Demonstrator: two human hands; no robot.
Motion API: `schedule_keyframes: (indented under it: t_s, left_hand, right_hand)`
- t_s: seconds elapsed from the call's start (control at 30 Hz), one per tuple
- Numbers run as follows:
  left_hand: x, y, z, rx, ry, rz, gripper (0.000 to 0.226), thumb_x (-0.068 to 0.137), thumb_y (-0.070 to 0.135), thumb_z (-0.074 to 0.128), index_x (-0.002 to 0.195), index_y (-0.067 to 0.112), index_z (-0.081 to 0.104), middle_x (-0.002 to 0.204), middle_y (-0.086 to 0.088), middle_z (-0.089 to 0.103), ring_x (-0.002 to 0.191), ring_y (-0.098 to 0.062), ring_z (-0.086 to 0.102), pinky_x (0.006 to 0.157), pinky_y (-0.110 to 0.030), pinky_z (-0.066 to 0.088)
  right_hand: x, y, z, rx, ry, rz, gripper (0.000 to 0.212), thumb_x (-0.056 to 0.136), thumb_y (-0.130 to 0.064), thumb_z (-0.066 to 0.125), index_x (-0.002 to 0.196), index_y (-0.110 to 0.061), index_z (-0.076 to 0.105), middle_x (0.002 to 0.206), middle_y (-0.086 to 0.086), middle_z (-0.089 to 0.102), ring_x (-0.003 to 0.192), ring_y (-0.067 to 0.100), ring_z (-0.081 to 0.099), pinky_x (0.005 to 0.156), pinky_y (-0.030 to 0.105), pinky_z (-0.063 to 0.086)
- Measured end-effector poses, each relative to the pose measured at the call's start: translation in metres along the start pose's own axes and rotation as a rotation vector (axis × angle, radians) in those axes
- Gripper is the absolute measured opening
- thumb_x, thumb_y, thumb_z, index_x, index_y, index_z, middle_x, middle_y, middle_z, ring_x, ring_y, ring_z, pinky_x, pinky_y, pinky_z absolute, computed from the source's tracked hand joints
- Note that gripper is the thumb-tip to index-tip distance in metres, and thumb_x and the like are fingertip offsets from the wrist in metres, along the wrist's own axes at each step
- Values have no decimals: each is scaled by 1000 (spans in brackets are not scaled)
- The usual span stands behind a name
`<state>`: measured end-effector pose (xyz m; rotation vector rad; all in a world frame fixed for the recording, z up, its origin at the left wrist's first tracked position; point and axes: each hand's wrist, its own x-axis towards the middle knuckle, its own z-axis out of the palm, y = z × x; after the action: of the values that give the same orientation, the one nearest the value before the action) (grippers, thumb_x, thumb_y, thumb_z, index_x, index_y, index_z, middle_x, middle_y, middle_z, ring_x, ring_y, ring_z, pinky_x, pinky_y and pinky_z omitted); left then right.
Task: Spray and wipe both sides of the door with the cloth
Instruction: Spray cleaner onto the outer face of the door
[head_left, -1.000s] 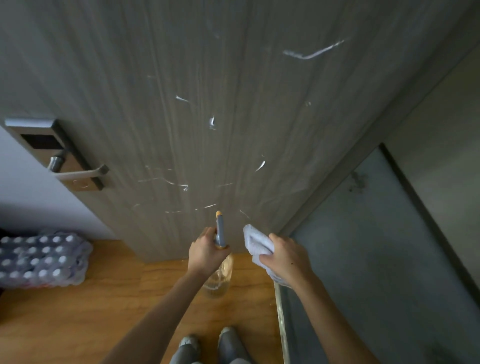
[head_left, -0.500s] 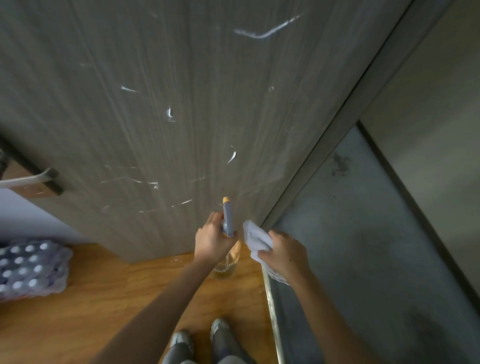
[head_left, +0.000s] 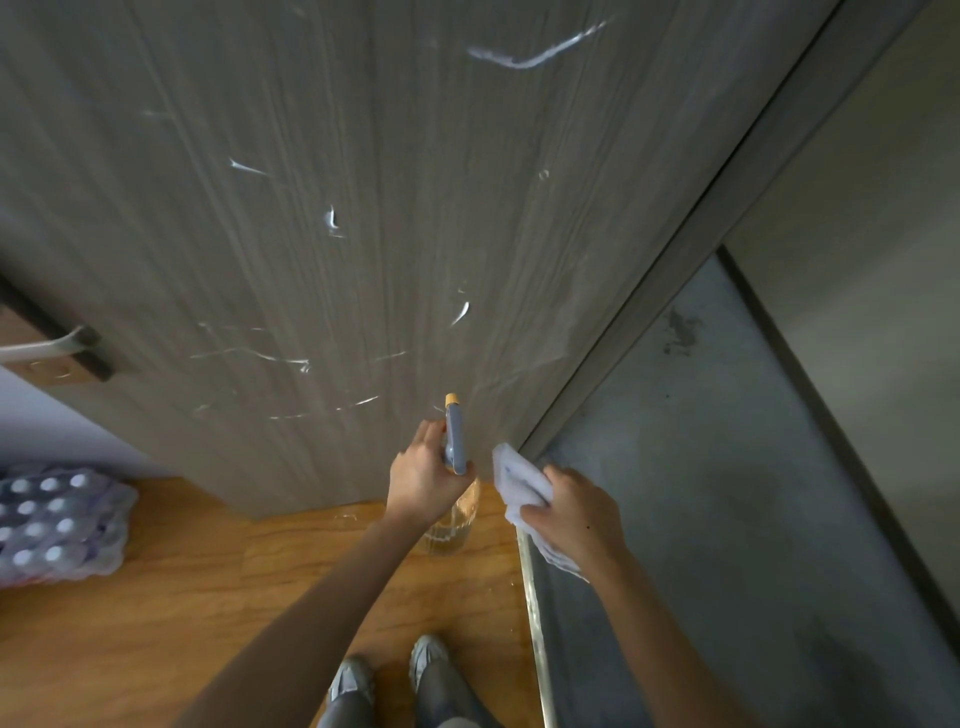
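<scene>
Spray bottle aimed at the lower door, cloth held ready beside it.

We see the left hand (head_left: 423, 480) curled round the neck of the spray bottle (head_left: 455, 439), its orange nozzle pointing at the grey wood-grain door (head_left: 363, 182) near the door's lower right corner. The right hand (head_left: 574, 512) grips the folded white cloth (head_left: 514, 475) just beside the bottle, close to the door's right edge. White streaks mark the door face. The lever handle (head_left: 47, 348) sits at the door's left edge. A pack of bottles (head_left: 57, 525) lies on the wooden floor (head_left: 156, 623).
</scene>
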<state>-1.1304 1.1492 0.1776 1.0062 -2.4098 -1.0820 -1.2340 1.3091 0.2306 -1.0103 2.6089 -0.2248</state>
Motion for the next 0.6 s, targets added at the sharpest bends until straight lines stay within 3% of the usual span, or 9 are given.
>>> schedule_keyframes:
  t_s: [0.13,0.33,0.6]
  left_hand:
    - [-2,-11,-2,-17,33,-60,49,74,23,72,118,13,53,98,1,56,78,-25,60,65,-31,42]
    - [-9,-50,-16,-1,55,-233,26,70,24,71,91,17,55,81,2,58,73,-24,58,63,-32,42]
    - [-30,-118,-39,-30,139,-352,47,75,25,73,117,17,54,99,2,57,83,-23,61,69,-38,50]
  right_hand:
    - [1,-3,5,-23,-22,-10,16,86,-33,58,80,-24,46,68,-15,44,58,-1,45,52,10,23]
    - [2,-16,13,-50,-65,-31,19,86,-37,59,82,-26,45,69,-15,44,56,-6,40,50,13,23]
    - [7,-38,39,-95,-130,-72,18,82,-40,57,83,-24,47,80,-10,54,67,6,53,56,20,35]
